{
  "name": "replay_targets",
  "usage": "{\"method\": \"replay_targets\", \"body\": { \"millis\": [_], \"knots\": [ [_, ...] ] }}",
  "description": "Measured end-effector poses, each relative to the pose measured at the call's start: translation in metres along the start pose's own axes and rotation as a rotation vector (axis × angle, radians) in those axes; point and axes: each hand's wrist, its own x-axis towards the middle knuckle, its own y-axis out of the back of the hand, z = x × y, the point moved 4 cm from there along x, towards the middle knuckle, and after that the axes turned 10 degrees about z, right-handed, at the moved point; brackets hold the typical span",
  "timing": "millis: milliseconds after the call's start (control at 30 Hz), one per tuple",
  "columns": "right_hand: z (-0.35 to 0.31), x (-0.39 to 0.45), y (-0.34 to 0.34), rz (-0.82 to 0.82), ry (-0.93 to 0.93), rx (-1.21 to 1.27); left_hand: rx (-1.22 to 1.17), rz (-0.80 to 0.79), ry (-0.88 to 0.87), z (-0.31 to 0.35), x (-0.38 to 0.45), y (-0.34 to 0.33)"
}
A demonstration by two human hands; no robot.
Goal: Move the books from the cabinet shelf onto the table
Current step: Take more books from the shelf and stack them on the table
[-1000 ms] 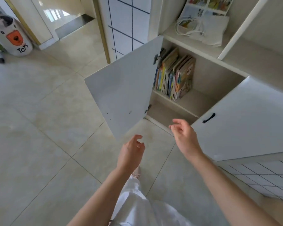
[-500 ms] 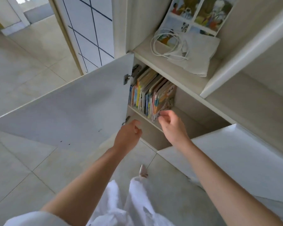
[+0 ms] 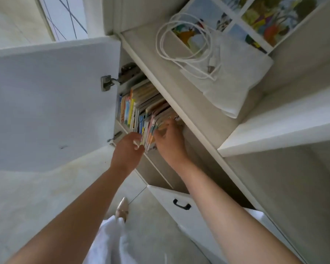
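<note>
A row of thin colourful books (image 3: 141,109) stands upright on the cabinet shelf (image 3: 122,125) behind the open left door. My right hand (image 3: 170,143) lies against the rightmost books, its fingers curled round their outer edge. My left hand (image 3: 127,151) is at the lower ends of the spines, with loosely curled fingertips touching them. The books' far ends are hidden under the shelf board above. No table is in view.
The open left cabinet door (image 3: 46,103) stands wide at my left. The right door (image 3: 181,208), with a black handle, hangs open below my right arm. On the shelf board above the books lie a coiled white cable (image 3: 181,48) and a white cloth (image 3: 234,79). Tiled floor lies below.
I have leaned in closer to the cabinet. Both hands moved forward to the books; the right hand now curls round the rightmost ones and the left touches the spines.
</note>
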Motion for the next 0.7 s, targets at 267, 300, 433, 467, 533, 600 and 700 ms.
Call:
{"method": "replay_targets", "body": {
  "millis": [267, 300, 433, 467, 533, 600, 700],
  "knots": [
    [0.02, 0.042, -0.027, 0.098, 0.389, -0.619, -0.047, 0.049, -0.099, -0.014, 0.042, -0.033],
    [0.021, 0.044, -0.028, 0.073, 0.413, -0.683, -0.058, 0.043, -0.103, -0.015, 0.045, -0.037],
    [0.023, 0.051, -0.032, 0.053, 0.454, -0.821, -0.117, 0.018, -0.136, -0.018, 0.055, -0.049],
    [0.024, 0.052, -0.034, 0.064, 0.461, -0.821, -0.133, 0.029, -0.147, -0.019, 0.057, -0.051],
    [0.027, 0.054, -0.037, 0.101, 0.49, -0.823, -0.163, 0.056, -0.169, -0.023, 0.059, -0.054],
    [0.03, 0.056, -0.037, 0.168, 0.543, -0.827, -0.186, 0.087, -0.198, -0.028, 0.059, -0.058],
    [0.033, 0.06, -0.036, 0.248, 0.591, -0.815, -0.201, 0.093, -0.244, -0.035, 0.059, -0.065]
  ]
}}
